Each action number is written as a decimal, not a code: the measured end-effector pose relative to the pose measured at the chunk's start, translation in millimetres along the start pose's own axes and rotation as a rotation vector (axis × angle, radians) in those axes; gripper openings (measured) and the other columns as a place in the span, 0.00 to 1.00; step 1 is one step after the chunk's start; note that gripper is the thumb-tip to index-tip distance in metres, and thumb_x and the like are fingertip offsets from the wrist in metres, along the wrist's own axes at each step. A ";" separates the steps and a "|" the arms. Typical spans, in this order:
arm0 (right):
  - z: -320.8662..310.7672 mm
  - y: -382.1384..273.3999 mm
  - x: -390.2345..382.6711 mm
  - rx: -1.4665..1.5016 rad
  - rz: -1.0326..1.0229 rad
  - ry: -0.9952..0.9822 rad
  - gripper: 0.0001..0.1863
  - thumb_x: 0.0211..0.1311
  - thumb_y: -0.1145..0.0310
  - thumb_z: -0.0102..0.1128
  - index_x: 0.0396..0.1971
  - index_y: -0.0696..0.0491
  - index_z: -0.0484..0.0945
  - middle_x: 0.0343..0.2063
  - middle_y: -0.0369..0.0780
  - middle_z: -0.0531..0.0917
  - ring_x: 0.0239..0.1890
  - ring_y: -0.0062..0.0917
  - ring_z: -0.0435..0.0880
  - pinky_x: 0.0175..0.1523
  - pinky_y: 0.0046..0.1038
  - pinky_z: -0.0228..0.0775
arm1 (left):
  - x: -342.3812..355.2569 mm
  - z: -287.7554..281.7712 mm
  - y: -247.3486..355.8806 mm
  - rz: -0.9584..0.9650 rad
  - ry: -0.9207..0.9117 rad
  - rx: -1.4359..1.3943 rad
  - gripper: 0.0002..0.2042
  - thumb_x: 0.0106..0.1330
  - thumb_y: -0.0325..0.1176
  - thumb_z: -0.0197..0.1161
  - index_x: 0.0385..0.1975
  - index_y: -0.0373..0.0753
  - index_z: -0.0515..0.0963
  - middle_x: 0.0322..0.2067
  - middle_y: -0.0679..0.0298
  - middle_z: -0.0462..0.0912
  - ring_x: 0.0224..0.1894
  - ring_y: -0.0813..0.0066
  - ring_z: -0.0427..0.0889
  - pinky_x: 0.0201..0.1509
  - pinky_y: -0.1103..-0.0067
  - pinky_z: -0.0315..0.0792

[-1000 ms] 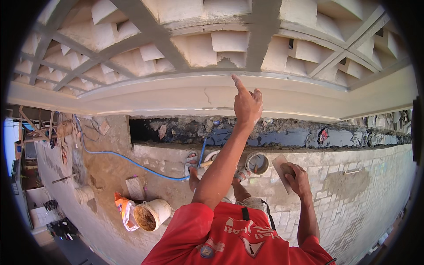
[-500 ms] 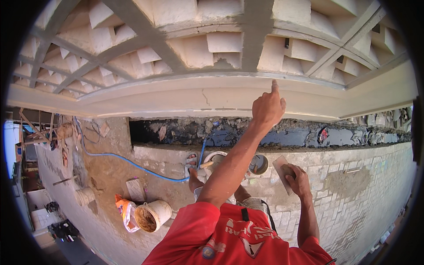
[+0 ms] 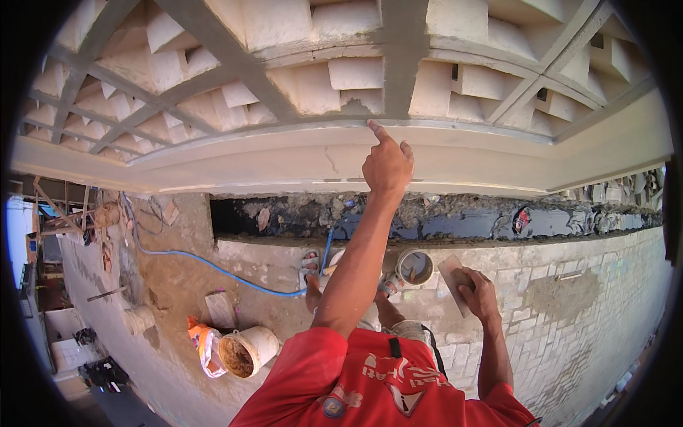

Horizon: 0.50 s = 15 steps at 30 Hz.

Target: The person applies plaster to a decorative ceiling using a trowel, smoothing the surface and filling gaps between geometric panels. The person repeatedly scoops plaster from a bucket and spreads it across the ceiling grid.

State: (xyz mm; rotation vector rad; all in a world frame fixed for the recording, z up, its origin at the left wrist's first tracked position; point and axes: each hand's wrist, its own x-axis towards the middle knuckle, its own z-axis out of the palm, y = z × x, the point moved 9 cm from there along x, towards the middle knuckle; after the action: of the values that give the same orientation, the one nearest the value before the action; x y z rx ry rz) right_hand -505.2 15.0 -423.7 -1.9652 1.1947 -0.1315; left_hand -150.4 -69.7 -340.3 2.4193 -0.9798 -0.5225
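My left hand (image 3: pixel 386 162) is raised, index finger stretched out with its tip at or very near the thin edge (image 3: pixel 455 127) under a pale decorative lattice wall (image 3: pixel 348 85). Its other fingers are loosely bent and hold nothing. Grey strips of render run along the lattice bars, with a grey patch (image 3: pixel 359 107) just above the finger. My right hand (image 3: pixel 478 292) grips a flat trowel (image 3: pixel 451 282) low at my right side. Near my feet stands a round bucket (image 3: pixel 414 267) with grey contents and a tool in it. A second pale container is partly hidden behind my left forearm.
A ditch (image 3: pixel 448 222) of dark water and rubble runs along the wall's foot. A blue hose (image 3: pixel 206 260) snakes over the ground. At left are a bucket (image 3: pixel 256 351) of brown material, an orange-white sack (image 3: pixel 206 345) and timber scaffolding (image 3: pixel 60 206). Pavers (image 3: pixel 541 327) cover the right.
My left hand moved right along the edge, then back leftward to where it is now. My right hand with the trowel stays about in place. The view has shifted slightly.
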 end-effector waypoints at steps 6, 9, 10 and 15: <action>-6.7 2.7 -5.0 -0.049 0.006 0.029 0.25 0.48 0.75 0.64 0.51 0.56 0.76 0.46 0.50 0.81 0.48 0.45 0.80 0.54 0.37 0.72 | -6.1 17.0 28.8 0.033 -0.028 -0.041 0.41 0.64 0.42 0.56 0.67 0.21 0.42 0.30 0.44 0.83 0.33 0.50 0.84 0.39 0.63 0.79; -8.1 3.4 -9.1 -0.019 0.024 0.031 0.25 0.48 0.75 0.64 0.51 0.57 0.76 0.46 0.50 0.81 0.49 0.45 0.80 0.54 0.37 0.72 | -22.3 38.9 68.8 0.169 -0.158 -0.060 0.38 0.64 0.41 0.56 0.66 0.22 0.48 0.31 0.44 0.83 0.35 0.48 0.84 0.41 0.62 0.78; -7.9 4.7 -10.2 -0.008 0.028 0.028 0.25 0.49 0.75 0.64 0.51 0.57 0.76 0.46 0.49 0.81 0.49 0.44 0.80 0.54 0.37 0.72 | -34.5 53.4 90.5 0.285 -0.235 -0.045 0.37 0.64 0.41 0.57 0.65 0.23 0.51 0.31 0.43 0.82 0.35 0.47 0.84 0.42 0.62 0.78; -10.5 26.5 -22.6 0.010 0.126 0.070 0.24 0.49 0.76 0.63 0.51 0.59 0.75 0.47 0.49 0.81 0.50 0.43 0.80 0.55 0.35 0.72 | -127.0 96.6 148.1 0.734 -0.654 -0.362 0.20 0.63 0.38 0.60 0.50 0.29 0.73 0.32 0.46 0.84 0.37 0.52 0.84 0.43 0.65 0.76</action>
State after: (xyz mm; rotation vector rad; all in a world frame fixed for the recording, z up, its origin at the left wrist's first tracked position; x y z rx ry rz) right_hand -540.8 20.7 -427.9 -1.8842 1.3573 -0.1416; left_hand -364.7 -98.9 -315.5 1.4202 -1.7405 -1.1055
